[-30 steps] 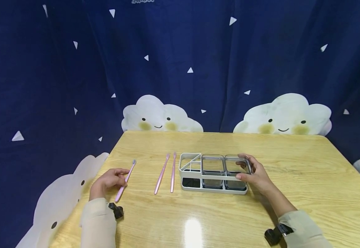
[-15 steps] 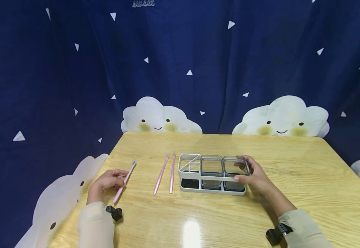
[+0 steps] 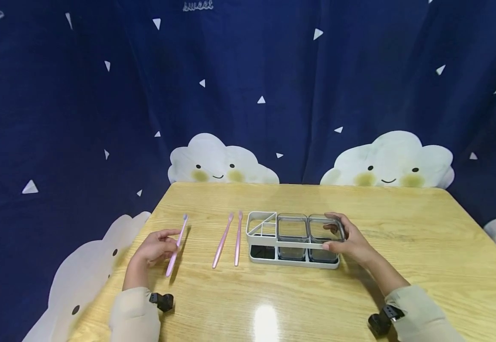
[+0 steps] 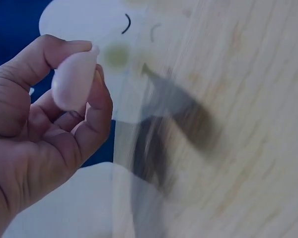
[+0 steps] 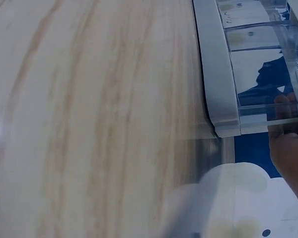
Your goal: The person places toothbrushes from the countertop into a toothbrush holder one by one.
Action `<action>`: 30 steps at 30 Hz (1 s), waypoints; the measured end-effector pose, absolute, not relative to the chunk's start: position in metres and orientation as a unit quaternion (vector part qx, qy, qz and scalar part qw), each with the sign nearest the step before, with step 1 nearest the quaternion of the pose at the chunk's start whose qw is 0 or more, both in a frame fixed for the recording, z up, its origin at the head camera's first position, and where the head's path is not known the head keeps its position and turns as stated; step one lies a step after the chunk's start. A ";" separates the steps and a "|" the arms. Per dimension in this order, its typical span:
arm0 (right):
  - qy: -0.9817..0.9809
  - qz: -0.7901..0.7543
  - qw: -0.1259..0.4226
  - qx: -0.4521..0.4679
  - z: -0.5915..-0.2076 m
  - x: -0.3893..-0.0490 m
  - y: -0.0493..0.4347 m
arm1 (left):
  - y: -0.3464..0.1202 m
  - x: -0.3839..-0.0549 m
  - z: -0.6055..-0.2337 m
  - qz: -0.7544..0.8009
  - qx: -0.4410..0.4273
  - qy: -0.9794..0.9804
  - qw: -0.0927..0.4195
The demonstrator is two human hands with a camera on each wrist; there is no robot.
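A lilac-pink toothbrush [image 3: 173, 259] is pinched between the thumb and fingers of my left hand [image 3: 157, 247]. It is raised off the wood, bristles pointing away, with its shadow beside it. In the left wrist view the rounded handle end [image 4: 72, 84] faces the camera. My right hand [image 3: 352, 240] grips the right end of a white toothbrush holder [image 3: 299, 265], thumb in front and fingers behind. Two clear cups [image 3: 292, 229] stand in the holder, and its left part is a divided rack. In the right wrist view the fingers show through the clear wall.
Two more pink toothbrushes [image 3: 222, 242] lie side by side on the wooden table [image 3: 316, 299], between my left hand and the holder. A dark blue curtain [image 3: 239, 57] with cloud faces hangs behind the table and along its left side.
My left hand has lifted the toothbrush off the table and turned it a little more upright. The right hand and the holder have stayed in place.
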State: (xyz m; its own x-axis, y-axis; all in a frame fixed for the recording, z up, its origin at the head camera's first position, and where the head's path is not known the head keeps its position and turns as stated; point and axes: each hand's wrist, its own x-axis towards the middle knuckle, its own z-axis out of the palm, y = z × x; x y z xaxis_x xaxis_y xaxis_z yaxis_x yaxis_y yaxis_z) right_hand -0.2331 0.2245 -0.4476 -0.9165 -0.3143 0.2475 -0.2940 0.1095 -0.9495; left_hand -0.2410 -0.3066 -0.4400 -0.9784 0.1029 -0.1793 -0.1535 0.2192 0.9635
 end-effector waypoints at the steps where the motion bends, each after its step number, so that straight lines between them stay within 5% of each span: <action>1: 0.745 -0.634 0.008 -0.205 -0.447 -0.233 0.225 | -0.305 -0.240 -0.440 0.629 -0.020 0.771 0.099; 30: 0.748 -0.631 0.021 -0.203 -0.447 -0.235 0.227 | -0.248 -0.233 -0.411 0.663 0.031 0.740 0.112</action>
State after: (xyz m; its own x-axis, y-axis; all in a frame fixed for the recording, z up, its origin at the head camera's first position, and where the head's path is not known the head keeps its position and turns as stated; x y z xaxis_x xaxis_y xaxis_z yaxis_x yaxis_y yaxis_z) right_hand -0.2354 0.2266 -0.4466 -0.9171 -0.3295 0.2245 -0.2768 0.1209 -0.9533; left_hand -0.2327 -0.2477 -0.4109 -0.9730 0.1945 -0.1241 -0.1022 0.1189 0.9876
